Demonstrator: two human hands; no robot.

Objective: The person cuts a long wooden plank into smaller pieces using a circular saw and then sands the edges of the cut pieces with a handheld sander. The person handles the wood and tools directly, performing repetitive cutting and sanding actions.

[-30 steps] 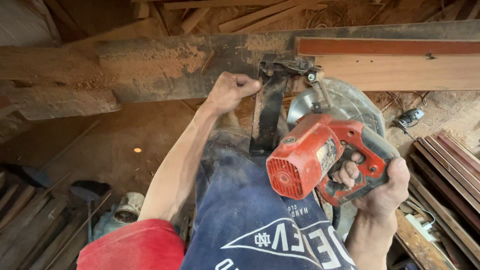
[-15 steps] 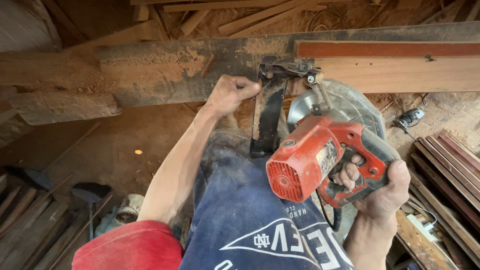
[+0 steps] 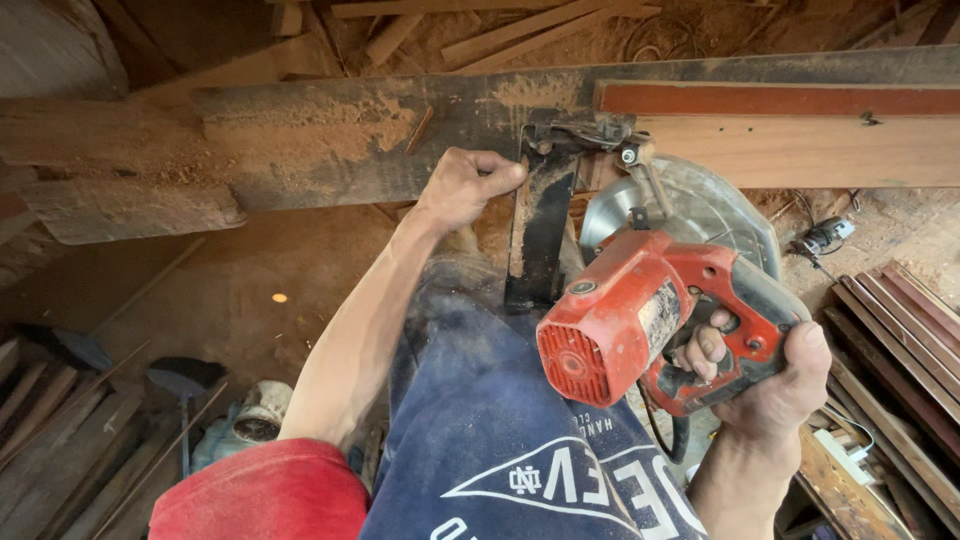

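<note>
My right hand grips the handle of a red circular saw whose silver blade guard sits against a pale wooden plank. The saw's black base plate stands on edge, tilted toward me. My left hand presses its curled fingers on the edge of a long dark sawdust-covered board, just left of the base plate. A reddish strip lies along the top of the pale plank.
Stacked dark boards lie at the right, with a small power tool on the dirt floor beyond. Wood scraps and a tin lie at the lower left. Offcuts litter the ground behind the board.
The saw and both hands have barely shifted; the view has moved slightly.
</note>
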